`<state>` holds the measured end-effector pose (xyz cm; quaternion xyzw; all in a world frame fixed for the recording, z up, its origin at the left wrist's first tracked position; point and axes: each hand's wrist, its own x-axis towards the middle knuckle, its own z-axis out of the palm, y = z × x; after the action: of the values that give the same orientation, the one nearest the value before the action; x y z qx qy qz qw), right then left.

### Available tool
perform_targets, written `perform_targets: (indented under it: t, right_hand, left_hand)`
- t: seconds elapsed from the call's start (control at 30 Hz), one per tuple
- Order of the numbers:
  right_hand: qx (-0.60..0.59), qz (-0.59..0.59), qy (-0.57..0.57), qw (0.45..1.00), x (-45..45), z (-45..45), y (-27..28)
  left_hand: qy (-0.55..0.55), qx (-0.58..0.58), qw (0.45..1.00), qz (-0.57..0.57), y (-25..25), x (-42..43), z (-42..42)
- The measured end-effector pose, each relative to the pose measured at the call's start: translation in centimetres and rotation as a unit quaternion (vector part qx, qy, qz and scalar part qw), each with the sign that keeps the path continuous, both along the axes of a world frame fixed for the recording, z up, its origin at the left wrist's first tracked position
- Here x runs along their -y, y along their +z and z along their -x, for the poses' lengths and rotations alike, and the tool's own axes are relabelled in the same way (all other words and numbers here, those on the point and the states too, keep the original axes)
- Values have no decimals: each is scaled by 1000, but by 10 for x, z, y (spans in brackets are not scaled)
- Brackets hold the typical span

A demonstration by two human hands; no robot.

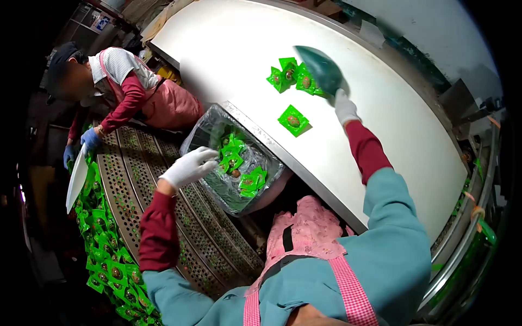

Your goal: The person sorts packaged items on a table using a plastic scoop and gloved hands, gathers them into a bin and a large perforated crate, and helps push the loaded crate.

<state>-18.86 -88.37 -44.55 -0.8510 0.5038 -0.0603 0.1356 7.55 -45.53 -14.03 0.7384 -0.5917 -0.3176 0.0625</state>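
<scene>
Pink apron cloth (302, 228) lies closest, at five o'clock. Largest is the white table (234, 43), spanning eleven to four. At nine, just off centre, a plastic-lined tub (231, 205) stands beside the table edge; its slack liner could fold inward and narrow the mouth. At one, a dark green scoop (322, 70) overlaps part of a cluster of green packets (289, 70); too brisk a stroke could scatter them. The right hand (346, 108), at two, grips the scoop. The left hand (189, 168), at nine, has loosely spread fingers by the tub, visibly holding nothing; it might block packets dropping in. Smallest, more packets (232, 162) lie inside the tub, and one lone packet (293, 120), nearer centre at one, could be missed because it sits apart.
</scene>
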Motion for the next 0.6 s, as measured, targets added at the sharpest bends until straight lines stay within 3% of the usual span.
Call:
perform_targets:
  t: [0.07, 0.2, 0.33, 0.4, 0.47, 0.53, 0.57, 0.6]
  right_hand:
    - [-60, 92, 98, 989, -3, -45, -1]
    - [-77, 126, 202, 968, -38, -58, -3]
    - [-81, 56, 297, 950, -88, 22, 36]
    - [-90, -101, 299, 945, -97, 57, 111]
    - [46, -190, 270, 943, -93, 96, 154]
    - [194, -93, 294, 931, -71, 132, 178]
    - [136, -269, 175, 937, -59, 144, 218]
    - [72, -431, 45, 898, -48, 153, 256]
  left_hand:
    - [38, -35, 999, -10, -17, 25, 6]
    - [71, -50, 992, 93, -66, 52, 4]
    - [288, -210, 925, 128, -135, 83, -11]
    - [326, -144, 910, 213, -171, 108, -19]
    - [352, -137, 897, 229, -196, 136, -21]
    - [318, -20, 913, 255, -216, 162, -21]
    - [301, 15, 921, 248, -218, 173, -17]
    - [283, 49, 927, 241, -220, 182, -13]
